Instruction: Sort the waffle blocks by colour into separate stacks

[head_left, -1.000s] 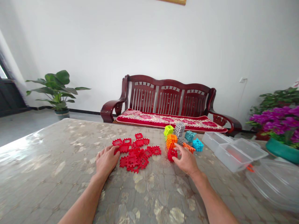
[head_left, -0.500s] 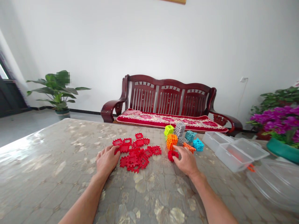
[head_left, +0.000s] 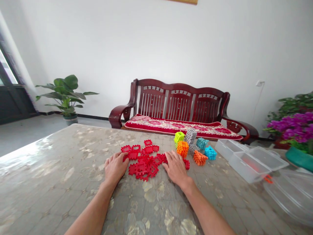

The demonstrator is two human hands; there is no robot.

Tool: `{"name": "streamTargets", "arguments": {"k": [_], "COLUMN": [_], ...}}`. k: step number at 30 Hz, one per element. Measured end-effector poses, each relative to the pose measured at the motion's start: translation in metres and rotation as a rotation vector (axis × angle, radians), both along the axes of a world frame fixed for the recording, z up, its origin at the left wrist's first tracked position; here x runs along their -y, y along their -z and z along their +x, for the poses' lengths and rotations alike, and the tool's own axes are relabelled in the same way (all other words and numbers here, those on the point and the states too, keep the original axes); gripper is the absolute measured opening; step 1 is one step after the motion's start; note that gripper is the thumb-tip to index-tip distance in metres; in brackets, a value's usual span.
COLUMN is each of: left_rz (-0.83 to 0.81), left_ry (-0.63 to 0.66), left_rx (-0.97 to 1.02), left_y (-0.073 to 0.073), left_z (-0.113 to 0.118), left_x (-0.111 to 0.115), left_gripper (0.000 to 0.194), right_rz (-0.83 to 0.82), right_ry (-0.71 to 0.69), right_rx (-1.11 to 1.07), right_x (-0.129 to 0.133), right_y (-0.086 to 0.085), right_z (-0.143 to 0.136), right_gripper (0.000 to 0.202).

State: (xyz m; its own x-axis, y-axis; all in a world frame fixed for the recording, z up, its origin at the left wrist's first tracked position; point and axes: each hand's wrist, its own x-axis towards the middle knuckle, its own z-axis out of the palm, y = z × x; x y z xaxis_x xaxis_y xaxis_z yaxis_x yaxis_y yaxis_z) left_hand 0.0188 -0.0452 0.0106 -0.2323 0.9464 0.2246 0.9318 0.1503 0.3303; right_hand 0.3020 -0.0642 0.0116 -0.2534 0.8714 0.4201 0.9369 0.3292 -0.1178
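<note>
A loose pile of flat red interlocking plastic squares (head_left: 141, 166) with notched edges lies on the table between my hands. My left hand (head_left: 115, 167) rests at the pile's left side, fingers extended on the table and thumb against a red piece. My right hand (head_left: 176, 168) lies at the pile's right edge, fingers stretched out over a red piece that they partly hide. Just right of that hand, a small red block (head_left: 187, 164) shows in part. Beyond it stand an orange block (head_left: 182, 149), a lime block (head_left: 179, 137) and a tall grey block (head_left: 191, 136).
Another orange block (head_left: 200, 158) and blue blocks (head_left: 210, 152) sit farther right. Clear plastic boxes (head_left: 251, 168) and a transparent lid (head_left: 290, 192) occupy the table's right side. Behind the table is a wooden bench (head_left: 177, 98); purple flowers (head_left: 290, 125) stand at far right.
My right hand has let go of the small red block and moved left to the red pile. My left hand stays beside the pile. The view has shifted slightly.
</note>
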Motion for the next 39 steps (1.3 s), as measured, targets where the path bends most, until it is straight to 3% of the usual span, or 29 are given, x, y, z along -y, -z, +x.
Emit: {"name": "streamTargets", "arguments": {"k": [7,15,21,26,34,39], "left_rz": [-0.021,-0.003,-0.007,0.009,0.014,0.006], "left_ry": [-0.001,0.004,0.002,0.003,0.003,0.002], "left_rx": [-0.003,0.006,0.003,0.008,0.015,0.014], "left_y": [-0.001,0.001,-0.002,-0.002,-0.001,0.0], "left_z": [0.0,0.0,0.001,0.001,0.001,0.001], "left_x": [0.0,-0.001,0.001,0.001,0.001,0.001], "left_gripper": [0.044,0.042,0.042,0.042,0.041,0.042], "right_rz": [0.028,0.088,-0.028,-0.037,-0.139,-0.176], "right_ry": [-0.02,0.018,-0.025,0.025,-0.087,-0.071], "right_rx": [0.048,-0.071,-0.083,-0.065,-0.012,0.013], "right_x": [0.001,0.009,0.018,0.023,0.044,0.05], "right_y": [-0.002,-0.017,-0.021,-0.021,-0.032,-0.027], "right_z": [0.004,0.01,0.007,0.004,-0.001,0.008], "right_gripper": [0.025,0.029,0.028,0.031,0.054,0.058]}}
